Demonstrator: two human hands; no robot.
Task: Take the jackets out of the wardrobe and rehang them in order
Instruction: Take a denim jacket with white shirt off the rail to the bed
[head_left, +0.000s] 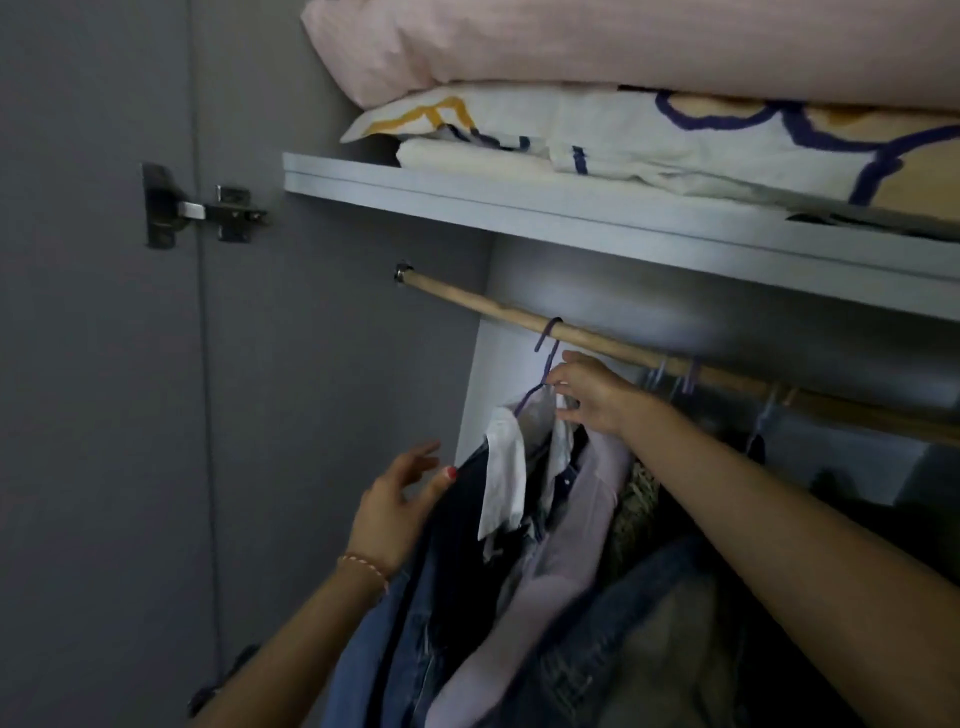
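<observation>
A wooden rail (483, 306) runs across the wardrobe under a shelf. A purple hanger (545, 358) hooks over the rail and carries a dark jacket (462, 551) with a white collar (504, 473). My right hand (587, 395) reaches up and pinches the hanger's neck just below the hook. My left hand (395, 509) lies with spread fingers against the dark jacket's left shoulder. A pale lilac shirt (582, 519) and a blue denim jacket (613, 644) hang close behind. More hangers (675, 376) sit further right on the rail.
The grey shelf (519, 200) above holds folded bedding: a pink quilt (571, 47) and a white patterned cover (675, 140). The open grey door (93, 364) with a metal hinge (202, 208) stands at left. The rail's left stretch is bare.
</observation>
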